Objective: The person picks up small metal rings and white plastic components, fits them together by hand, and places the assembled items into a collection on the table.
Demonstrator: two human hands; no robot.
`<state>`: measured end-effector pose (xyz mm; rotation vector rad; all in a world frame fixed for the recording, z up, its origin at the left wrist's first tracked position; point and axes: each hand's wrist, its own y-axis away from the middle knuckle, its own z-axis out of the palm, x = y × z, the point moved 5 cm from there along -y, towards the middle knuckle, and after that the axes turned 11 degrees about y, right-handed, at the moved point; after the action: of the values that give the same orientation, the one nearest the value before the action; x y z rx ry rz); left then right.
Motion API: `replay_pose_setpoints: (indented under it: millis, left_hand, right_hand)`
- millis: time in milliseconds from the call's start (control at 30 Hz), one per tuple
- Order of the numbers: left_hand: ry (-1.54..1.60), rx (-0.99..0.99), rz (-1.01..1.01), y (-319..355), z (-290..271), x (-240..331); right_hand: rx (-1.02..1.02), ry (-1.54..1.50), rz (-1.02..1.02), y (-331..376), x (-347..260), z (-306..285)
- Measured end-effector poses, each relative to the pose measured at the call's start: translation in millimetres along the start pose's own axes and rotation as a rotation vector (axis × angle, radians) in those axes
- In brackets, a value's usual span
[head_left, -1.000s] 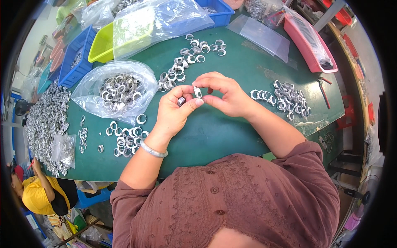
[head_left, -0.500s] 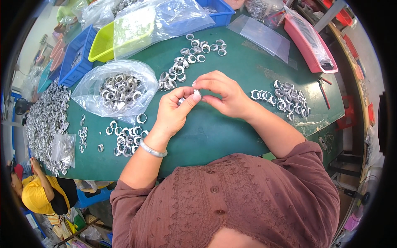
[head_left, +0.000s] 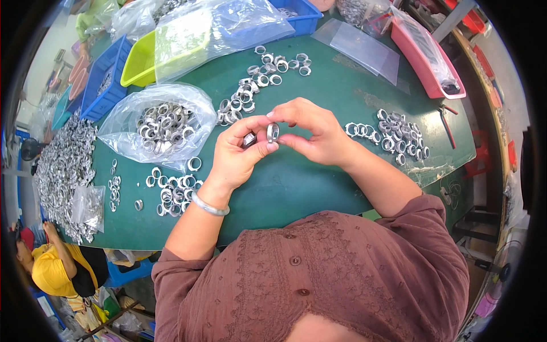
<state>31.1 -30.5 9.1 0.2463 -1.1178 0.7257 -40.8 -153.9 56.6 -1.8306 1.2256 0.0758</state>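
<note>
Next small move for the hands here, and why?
Probably rotate the metal ring slightly: it's upright, the left hand and right hand both at its edges, so no regrasp seems needed; the left also holds a second metal piece.

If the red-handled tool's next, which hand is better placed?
Likely the right hand: nearer the red-handled tool. The left hand is farther, with a metal piece tucked in its fingers.

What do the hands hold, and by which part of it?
The left hand and right hand pinch a silvery metal ring by its rim; the left also holds a second, partly hidden metal piece, its grip unclear.
</note>
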Motion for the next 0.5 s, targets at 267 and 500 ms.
replay_pose_setpoints:
  millis: [267,500]
  left_hand:
    - [-0.226,-0.161,0.285,0.6,4.4,13.1]
    - [-0.215,-0.143,0.206,1.4,5.5,11.0]
  right_hand:
    - [0.041,0.096,-0.139,-3.2,-12.1,-6.0]
    - [0.033,0.095,-0.139,-1.9,-12.3,-8.1]
